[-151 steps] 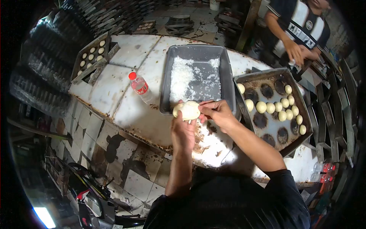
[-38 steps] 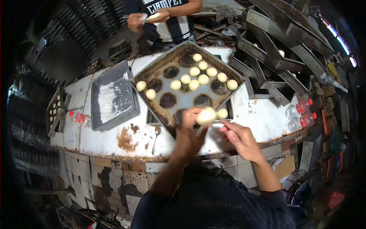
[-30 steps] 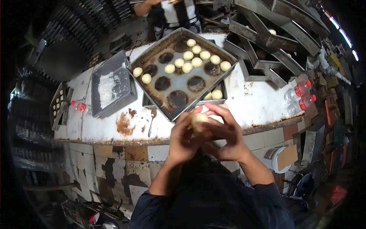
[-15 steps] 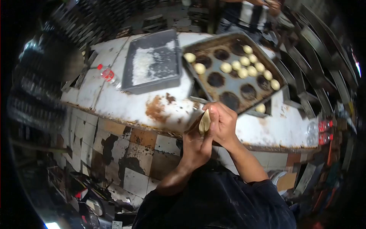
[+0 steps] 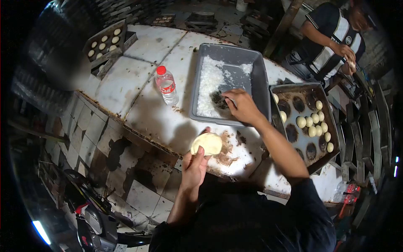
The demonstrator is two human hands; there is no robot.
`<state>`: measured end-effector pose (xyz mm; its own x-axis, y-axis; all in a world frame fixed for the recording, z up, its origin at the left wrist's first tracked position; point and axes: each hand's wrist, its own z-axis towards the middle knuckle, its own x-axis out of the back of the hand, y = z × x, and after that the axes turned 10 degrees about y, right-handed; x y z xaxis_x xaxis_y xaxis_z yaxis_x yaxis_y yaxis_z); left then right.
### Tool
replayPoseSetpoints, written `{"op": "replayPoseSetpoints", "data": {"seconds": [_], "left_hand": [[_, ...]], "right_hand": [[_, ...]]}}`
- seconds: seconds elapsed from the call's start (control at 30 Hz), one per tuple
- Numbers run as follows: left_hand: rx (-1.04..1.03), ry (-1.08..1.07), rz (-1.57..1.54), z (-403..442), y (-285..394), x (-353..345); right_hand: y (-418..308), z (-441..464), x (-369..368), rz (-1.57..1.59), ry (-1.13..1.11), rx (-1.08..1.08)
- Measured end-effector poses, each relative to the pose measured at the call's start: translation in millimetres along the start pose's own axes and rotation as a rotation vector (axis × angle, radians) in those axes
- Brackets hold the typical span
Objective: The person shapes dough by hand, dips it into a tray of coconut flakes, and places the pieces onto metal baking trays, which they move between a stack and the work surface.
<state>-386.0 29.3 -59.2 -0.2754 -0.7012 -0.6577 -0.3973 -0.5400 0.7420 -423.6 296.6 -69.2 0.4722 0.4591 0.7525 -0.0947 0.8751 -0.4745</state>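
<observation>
A flattened round of pale dough (image 5: pixel 207 144) rests in my left hand (image 5: pixel 195 166), whose thumb presses on its near side, just off the table's front edge. My right hand (image 5: pixel 242 106) reaches into the grey tub (image 5: pixel 265 84), fingers bent down over the white shredded filling (image 5: pixel 210 82). Its fingertips are in shadow, and whether they pinch any filling is hidden. Right of the tub, a dark metal tray (image 5: pixel 327 161) carries several dough balls (image 5: pixel 312 131) on its stained base.
A red-capped bottle (image 5: pixel 167 86) stands left of the tub. Another tray of dough balls (image 5: pixel 110 63) is at the far left. A co-worker (image 5: pixel 331 42) stands across the table at the right, hands together. Metal pans (image 5: pixel 361 126) and bottles (image 5: pixel 347 192) are at the right.
The view has swung left. My hands, together around the dough before, are now apart: my left keeps the dough, opened out flat, while my right has moved into the tub.
</observation>
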Motion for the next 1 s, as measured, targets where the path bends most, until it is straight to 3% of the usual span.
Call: {"op": "replayPoseSetpoints", "data": {"seconds": [0.13, 0.23, 0.27, 0.3, 0.37, 0.43, 0.5, 0.53, 0.67, 0.87, 0.93, 1.0], "left_hand": [[-0.033, 0.159, 0.086, 15.7, 17.7, 17.5], [-0.001, 0.267, 0.021, 20.1, 29.9, 30.0], [-0.003, 0.247, 0.030, 22.0, 28.4, 44.0], [-0.003, 0.256, 0.023, 25.4, 29.1, 53.0], [-0.067, 0.281, 0.054, 33.5, 27.4, 63.7], [-0.035, 0.315, 0.063, 43.5, 32.5, 60.0], [-0.068, 0.305, 0.043, 55.3, 31.1, 55.0], [-0.072, 0.297, 0.033, 59.6, 31.6, 51.1], [-0.056, 0.230, 0.028, 72.4, 24.6, 48.2], [-0.014, 0.171, 0.042, 76.0, 14.2, 40.7], [-0.006, 0.182, 0.063, 76.4, 13.9, 31.5], [0.007, 0.172, 0.079, 75.8, 11.9, 27.9]], "right_hand": [[63.6, 35.7, -61.3, -0.168, -0.243, 0.129], [80.0, 48.2, -86.2, -0.195, -0.175, 0.252], [73.2, 51.6, -83.1, -0.243, -0.302, 0.157], [74.3, 53.9, -82.8, -0.242, -0.312, 0.162], [84.6, 55.6, -79.1, -0.291, -0.544, 0.131], [76.3, 53.8, -70.9, -0.241, -0.533, 0.116], [81.8, 44.1, -73.9, -0.107, -0.257, 0.143], [78.4, 46.8, -67.2, -0.168, -0.424, 0.151], [83.9, 40.3, -68.0, -0.066, -0.372, 0.134], [69.5, 37.5, -68.0, -0.055, -0.476, -0.003], [68.9, 34.9, -70.8, -0.065, -0.199, 0.160], [81.7, 32.1, -77.1, -0.129, -0.278, 0.239]]}}
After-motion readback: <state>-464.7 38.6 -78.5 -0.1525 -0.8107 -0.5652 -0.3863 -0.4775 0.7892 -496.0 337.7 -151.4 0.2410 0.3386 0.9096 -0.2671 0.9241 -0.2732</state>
